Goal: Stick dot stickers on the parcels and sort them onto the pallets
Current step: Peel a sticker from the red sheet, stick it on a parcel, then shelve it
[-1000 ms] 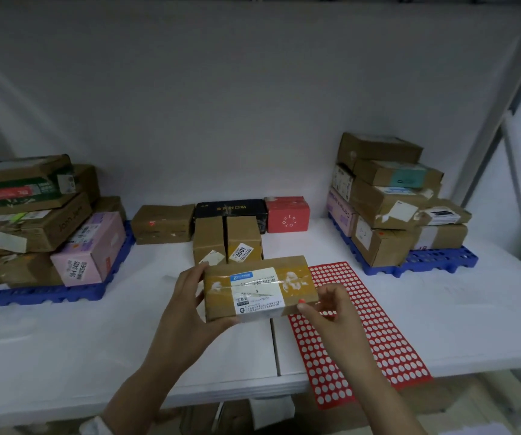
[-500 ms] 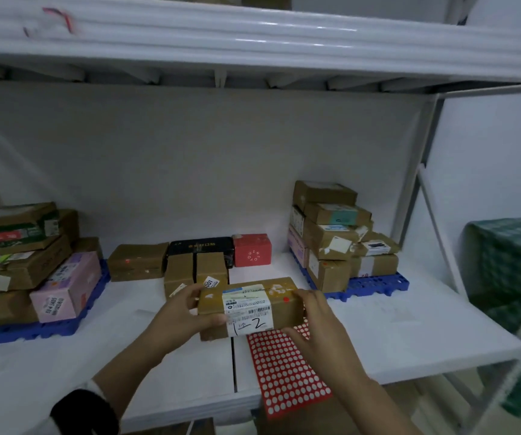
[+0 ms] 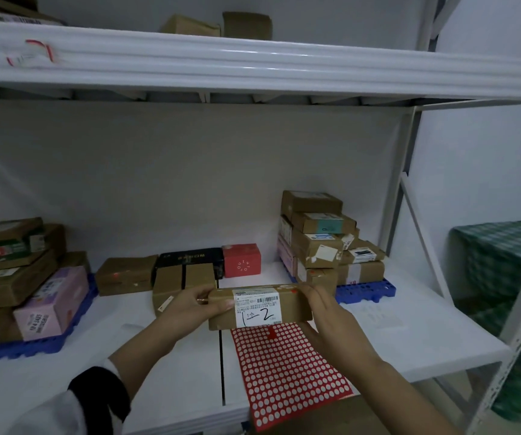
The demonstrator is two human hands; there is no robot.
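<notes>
I hold a long brown parcel (image 3: pixel 290 306) above the shelf, its white label with a barcode and the handwritten "1-2" facing me. My left hand (image 3: pixel 191 307) grips its left end, thumb on the front. My right hand (image 3: pixel 331 312) grips its right end. Under it lies the red sheet of dot stickers (image 3: pixel 287 372), hanging over the shelf's front edge. A blue pallet (image 3: pixel 367 290) with stacked brown parcels stands at the right. Another blue pallet (image 3: pixel 27 346) at the left carries brown boxes and a pink one (image 3: pixel 52 304).
Loose parcels stand at the back of the white shelf (image 3: pixel 425 337): a brown box (image 3: pixel 125 274), a black box (image 3: pixel 190 259), a red box (image 3: pixel 241 260) and two small brown boxes (image 3: pixel 182 284). An upper shelf (image 3: pixel 252 67) with boxes spans overhead. A green checked bag (image 3: pixel 504 293) is right.
The parcel has been turned so the handwritten label faces me and lifted slightly. My view has tilted up and pulled back, bringing the upper shelf into sight.
</notes>
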